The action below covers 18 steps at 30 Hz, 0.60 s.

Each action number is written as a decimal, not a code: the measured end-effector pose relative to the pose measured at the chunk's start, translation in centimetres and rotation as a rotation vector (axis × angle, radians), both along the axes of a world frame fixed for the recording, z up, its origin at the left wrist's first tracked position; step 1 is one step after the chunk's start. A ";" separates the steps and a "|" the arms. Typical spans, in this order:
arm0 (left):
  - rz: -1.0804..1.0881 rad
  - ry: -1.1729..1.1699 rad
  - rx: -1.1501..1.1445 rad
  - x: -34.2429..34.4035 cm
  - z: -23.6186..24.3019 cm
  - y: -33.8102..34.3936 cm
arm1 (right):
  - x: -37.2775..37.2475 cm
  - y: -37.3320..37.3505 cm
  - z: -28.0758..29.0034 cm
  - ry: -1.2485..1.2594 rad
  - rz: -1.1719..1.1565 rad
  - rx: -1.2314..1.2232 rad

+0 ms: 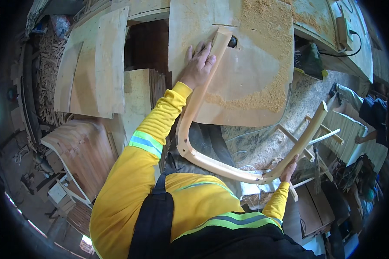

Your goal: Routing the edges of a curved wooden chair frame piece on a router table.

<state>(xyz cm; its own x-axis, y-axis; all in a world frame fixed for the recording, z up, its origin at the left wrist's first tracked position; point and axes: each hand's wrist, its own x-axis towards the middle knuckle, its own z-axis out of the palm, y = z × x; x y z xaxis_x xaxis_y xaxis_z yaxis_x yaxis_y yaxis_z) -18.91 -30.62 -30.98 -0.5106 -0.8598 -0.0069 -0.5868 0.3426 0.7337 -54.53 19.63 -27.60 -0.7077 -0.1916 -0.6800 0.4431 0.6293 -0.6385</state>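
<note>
A pale wooden U-shaped frame with rounded corners spans in front of me. Its left arm lies on a plywood tabletop, its end beside a dark round piece set in a hole there. My left hand rests against the left side of that arm, fingers spread and stretched out over the tabletop. Off the table's edge, my right hand is closed around the lower part of the frame's right arm; some of its fingers are hidden behind the wood.
Sawdust covers the tabletop's right side. Past the frame's right arm stands a light wooden stick frame. Stacked curved boards and plywood sheets lie left. A person's arm shows far right. A cable hangs upper right.
</note>
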 end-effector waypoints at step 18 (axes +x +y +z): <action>-0.009 -0.019 0.011 -2.3 -0.5 -3.4 | -1.6 -2.6 -0.2 0.003 -0.033 -0.025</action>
<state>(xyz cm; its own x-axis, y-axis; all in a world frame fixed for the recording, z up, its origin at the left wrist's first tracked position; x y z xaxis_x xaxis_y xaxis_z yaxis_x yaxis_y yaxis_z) -21.20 -33.98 -31.47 -0.5180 -0.8549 -0.0266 -0.5979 0.3397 0.7260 -56.10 17.00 -27.79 -0.7156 -0.1849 -0.6736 0.4618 0.5982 -0.6549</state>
